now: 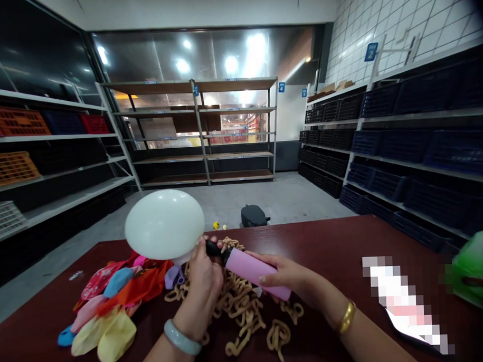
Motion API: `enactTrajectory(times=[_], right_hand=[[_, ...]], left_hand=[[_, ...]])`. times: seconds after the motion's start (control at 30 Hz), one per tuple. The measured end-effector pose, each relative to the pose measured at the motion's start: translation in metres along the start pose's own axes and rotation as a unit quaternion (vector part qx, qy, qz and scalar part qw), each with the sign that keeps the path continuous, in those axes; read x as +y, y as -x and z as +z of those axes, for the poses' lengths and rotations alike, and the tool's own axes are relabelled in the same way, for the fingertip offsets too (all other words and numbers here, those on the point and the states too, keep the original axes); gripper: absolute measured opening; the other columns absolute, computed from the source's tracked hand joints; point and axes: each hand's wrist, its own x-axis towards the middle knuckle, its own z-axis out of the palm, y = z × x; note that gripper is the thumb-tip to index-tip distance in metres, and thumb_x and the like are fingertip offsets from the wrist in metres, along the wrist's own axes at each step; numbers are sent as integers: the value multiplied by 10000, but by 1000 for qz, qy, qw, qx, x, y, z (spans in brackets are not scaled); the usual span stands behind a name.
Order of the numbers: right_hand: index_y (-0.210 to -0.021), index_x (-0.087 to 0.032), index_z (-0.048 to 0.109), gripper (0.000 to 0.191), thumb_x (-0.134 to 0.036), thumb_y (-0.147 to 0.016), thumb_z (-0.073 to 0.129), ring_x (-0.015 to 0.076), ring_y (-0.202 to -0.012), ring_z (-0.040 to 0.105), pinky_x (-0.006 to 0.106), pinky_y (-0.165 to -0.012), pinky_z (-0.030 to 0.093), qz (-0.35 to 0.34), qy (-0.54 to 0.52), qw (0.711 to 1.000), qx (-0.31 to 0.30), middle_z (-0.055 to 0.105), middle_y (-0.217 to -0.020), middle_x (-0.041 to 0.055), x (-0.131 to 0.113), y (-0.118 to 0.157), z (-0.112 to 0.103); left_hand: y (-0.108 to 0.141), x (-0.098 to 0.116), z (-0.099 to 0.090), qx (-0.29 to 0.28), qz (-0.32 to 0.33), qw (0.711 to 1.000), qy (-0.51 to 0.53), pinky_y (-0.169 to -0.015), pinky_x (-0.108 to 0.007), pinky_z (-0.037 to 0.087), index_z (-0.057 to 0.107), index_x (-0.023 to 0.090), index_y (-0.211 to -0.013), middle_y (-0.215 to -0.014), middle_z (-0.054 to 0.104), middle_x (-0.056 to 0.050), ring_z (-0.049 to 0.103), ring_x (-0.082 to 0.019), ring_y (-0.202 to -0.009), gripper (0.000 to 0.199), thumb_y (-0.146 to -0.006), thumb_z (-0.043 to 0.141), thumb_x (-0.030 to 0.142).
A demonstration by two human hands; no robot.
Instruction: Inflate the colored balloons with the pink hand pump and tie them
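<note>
A large pale, inflated balloon (164,224) is at the black nozzle end of a pink hand pump (255,273). My left hand (205,269) is closed around the black nozzle, beside the balloon's neck, which the fingers hide. My right hand (286,277) wraps round the pink body of the pump. Below both hands lies a heap of tan, twisted loops (240,308) on the dark red table (323,247). Left of the heap are several uninflated balloons (130,288) in red, pink, blue, yellow and purple.
A phone-like object (408,307) with a pixelated surface lies at the right, near a green package (476,270). Beyond the table, a dark bag (254,216) rests on the floor. Shelves with crates (386,144) line both sides.
</note>
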Motion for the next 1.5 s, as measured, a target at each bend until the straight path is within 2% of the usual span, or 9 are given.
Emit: enactTrajectory(times=[0.17,0.33,0.43,0.67,0.93,1.13,1.3,1.4,1.5], right_hand=[[-1479,-344,324,864,-340,-736,764,110,-621,582,202,-501,455,19,-21,999,-19,641,-950,29,-8,8,1],[-1449,-323,400,831,-306,-713,787,135,-753,596,216,-586,486,25,-19,998,-54,624,-1094,55,-15,20,-14],[-1445,-329,405,846,-314,-697,799,151,-793,600,224,-602,489,45,-3,997,-65,615,-1147,62,-14,23,-26],[-1431,-292,438,830,-354,-687,801,161,-837,603,235,-665,491,1,27,998,-58,622,-1172,61,-7,21,-37],[-1440,-294,422,817,-372,-713,785,147,-794,605,208,-591,474,-14,8,999,-34,622,-1164,71,-13,14,-13],[-1471,-319,351,887,-387,-701,787,122,-653,589,212,-518,465,2,-7,1000,-9,643,-965,30,-7,3,1],[-1485,-341,311,899,-390,-715,773,101,-590,562,208,-488,451,21,-9,1000,-8,632,-930,20,-8,5,5],[-1472,-332,346,886,-371,-705,786,119,-666,582,216,-532,467,31,-22,999,-24,630,-1007,41,-12,11,1],[-1457,-325,380,868,-348,-696,797,145,-757,596,230,-582,482,40,-27,998,-43,619,-1087,57,-19,17,-5]], left_hand=[[-16,23,-2,-7,13,1000,2,-526,-246,440,512,156,-751,-675,510,-3,502,-126,-569,134,-883,525,174],[-37,61,-13,-7,56,998,22,-513,-240,434,497,157,-731,-639,490,6,480,-119,-540,206,-927,449,196],[-45,74,-20,3,75,997,28,-500,-239,427,492,159,-730,-629,483,10,466,-118,-524,223,-937,427,209],[-41,63,-15,2,74,996,40,-484,-210,401,488,158,-729,-629,475,12,453,-104,-516,226,-940,411,184],[-18,21,-6,-19,15,999,27,-533,-232,443,516,156,-762,-684,506,-5,504,-121,-581,153,-910,482,174],[1,0,0,1,-18,1000,-1,-575,-245,474,532,156,-796,-703,540,-17,530,-127,-597,102,-892,533,191],[-8,13,-2,-13,-31,999,10,-531,-254,451,508,164,-761,-679,513,-7,507,-129,-560,125,-885,519,180],[-19,34,-5,-8,-23,1000,19,-510,-252,435,495,169,-741,-654,498,-1,493,-131,-543,146,-886,483,172],[-31,60,-10,-5,19,1000,23,-503,-243,424,490,173,-740,-631,492,7,483,-128,-532,138,-877,477,158]])
